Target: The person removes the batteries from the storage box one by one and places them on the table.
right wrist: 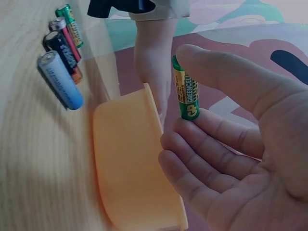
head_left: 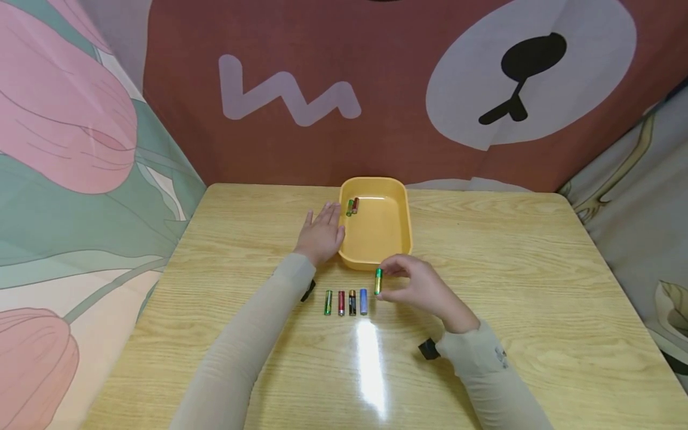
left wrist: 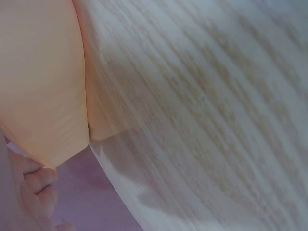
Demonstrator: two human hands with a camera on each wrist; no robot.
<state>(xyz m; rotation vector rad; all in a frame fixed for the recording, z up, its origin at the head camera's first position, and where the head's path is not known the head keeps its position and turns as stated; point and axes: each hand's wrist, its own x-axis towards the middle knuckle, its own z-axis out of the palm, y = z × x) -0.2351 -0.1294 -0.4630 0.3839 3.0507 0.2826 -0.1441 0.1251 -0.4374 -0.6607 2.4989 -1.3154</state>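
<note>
Between thumb and fingertips, my right hand pinches a green and gold battery by its two ends. It is held just in front of the near rim of a yellow tray. My left hand lies along the tray's left side, its fingers extended against the wall. Inside the tray, near its left wall, lie a green battery and a red battery, side by side. On the table, a row holds a green battery, a red battery, a black battery and a blue battery.
The wooden table backs onto a brown cloth wall with a printed face. A flower-printed cloth hangs on the left, and another curtain on the right. Light glares off the table in front of the row.
</note>
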